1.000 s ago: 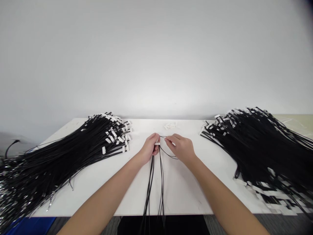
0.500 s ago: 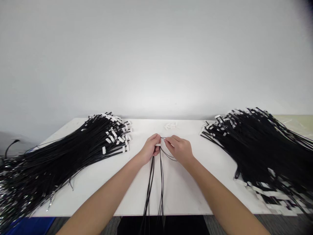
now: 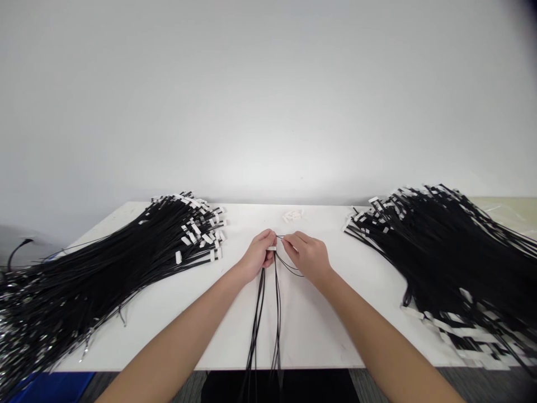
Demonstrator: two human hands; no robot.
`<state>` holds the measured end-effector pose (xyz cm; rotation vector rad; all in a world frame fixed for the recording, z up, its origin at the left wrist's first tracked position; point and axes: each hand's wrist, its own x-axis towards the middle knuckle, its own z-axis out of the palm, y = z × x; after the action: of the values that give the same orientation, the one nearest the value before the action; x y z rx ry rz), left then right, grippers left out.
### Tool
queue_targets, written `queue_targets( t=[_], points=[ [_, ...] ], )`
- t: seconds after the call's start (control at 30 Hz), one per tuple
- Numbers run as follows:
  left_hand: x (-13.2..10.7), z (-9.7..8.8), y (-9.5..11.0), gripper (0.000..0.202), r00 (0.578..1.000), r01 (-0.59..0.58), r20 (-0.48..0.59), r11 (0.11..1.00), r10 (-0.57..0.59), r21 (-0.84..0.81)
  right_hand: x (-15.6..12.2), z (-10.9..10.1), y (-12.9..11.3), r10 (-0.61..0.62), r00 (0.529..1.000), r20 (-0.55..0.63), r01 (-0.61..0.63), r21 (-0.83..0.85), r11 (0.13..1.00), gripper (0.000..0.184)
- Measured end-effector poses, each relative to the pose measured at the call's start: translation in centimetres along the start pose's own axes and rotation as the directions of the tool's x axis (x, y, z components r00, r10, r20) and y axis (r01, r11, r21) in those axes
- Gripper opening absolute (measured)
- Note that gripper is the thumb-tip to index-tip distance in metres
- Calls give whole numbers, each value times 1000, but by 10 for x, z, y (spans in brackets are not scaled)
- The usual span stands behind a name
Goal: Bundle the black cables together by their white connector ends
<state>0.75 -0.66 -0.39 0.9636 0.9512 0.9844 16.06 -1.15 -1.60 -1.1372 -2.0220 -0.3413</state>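
- Since the first frame, your right hand (image 3: 309, 256) has shifted slightly toward your left hand (image 3: 257, 256), and the white plug (image 3: 272, 248) has edged a little to the right; the rest lies much as it did.
- Your left hand is closed around the plug, which shows at your fingers above the middle of the tabletop (image 3: 314, 336), nearer its far edge than its near edge.
- Your right hand is narrowed to a pinch on a thin wire (image 3: 279, 237) that runs across to your left fingertips; its very end is too small to make out.
- Black wires (image 3: 277, 305) hang below your left hand and cross the tabletop's near edge, while a few more curve under your right hand.
- On your left, a pile of wires (image 3: 104, 268) spreads over the tabletop's left edge and near left corner, plug ends facing the middle.
- On your right, a second pile (image 3: 453, 257) reaches down to the near right corner.
- Small white pieces (image 3: 292, 215) lie by the middle of the far edge, beyond your hands.
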Motion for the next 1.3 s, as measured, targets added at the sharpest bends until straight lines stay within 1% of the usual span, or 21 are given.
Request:
queue_targets(
  t=[0.13, 0.23, 0.3, 0.37, 0.43, 0.5, 0.57, 0.67, 0.8, 0.9, 1.0, 1.13, 1.3],
  points=[
    [1, 1, 0, 29, 1000, 24, -7, 999, -25, -23, 4, -4, 0, -11, 1000, 14, 11, -1, 1000, 17],
    [3, -1, 0, 29, 997, 51, -58, 996, -56, -72, 10, -13, -1, -55, 996, -65, 56, 8, 998, 14],
    [6, -3, 1, 29, 991, 80, -94, 989, -92, -124, 12, -19, -1, -104, 988, -114, 108, 33, 994, 14],
    [8, -5, 2, 28, 985, 110, -109, 977, -131, -182, 12, -22, -2, -191, 979, -74, 197, 79, 977, 11],
    [9, -6, 4, 28, 981, 136, -108, 963, -164, -234, 10, -22, -3, -302, 953, 19, 298, 113, 948, 14],
    [9, -7, 5, 28, 977, 151, -103, 949, -186, -276, 8, -18, -4, -368, 926, 84, 359, 101, 928, 18],
    [9, -7, 6, 28, 976, 156, -98, 939, -194, -306, 8, -14, -5, -362, 927, 93, 359, 52, 932, 20],
    [9, -7, 7, 27, 976, 166, -82, 932, -203, -323, 8, -10, -7, -294, 953, 74, 295, -12, 955, 19],
    [8, -6, 8, 26, 975, 176, -76, 931, -210, -320, 8, -10, -11, -225, 971, 82, 229, -35, 973, 20],
    [7, -6, 8, 26, 975, 175, -78, 933, -209, -315, 7, -8, -14, -202, 975, 94, 208, -56, 977, 21],
    [7, -6, 8, 25, 973, 182, -81, 933, -217, -310, 5, -5, -14, -226, 967, 115, 234, -66, 970, 22],
    [5, -5, 10, 24, 967, 203, -91, 936, -237, -286, 4, -3, -9, -287, 954, 92, 293, -58, 954, 27],
    [4, -3, 11, 26, 966, 203, -106, 945, -236, -255, 8, -7, -5, -386, 917, 100, 392, -51, 919, 27]
  ],
)
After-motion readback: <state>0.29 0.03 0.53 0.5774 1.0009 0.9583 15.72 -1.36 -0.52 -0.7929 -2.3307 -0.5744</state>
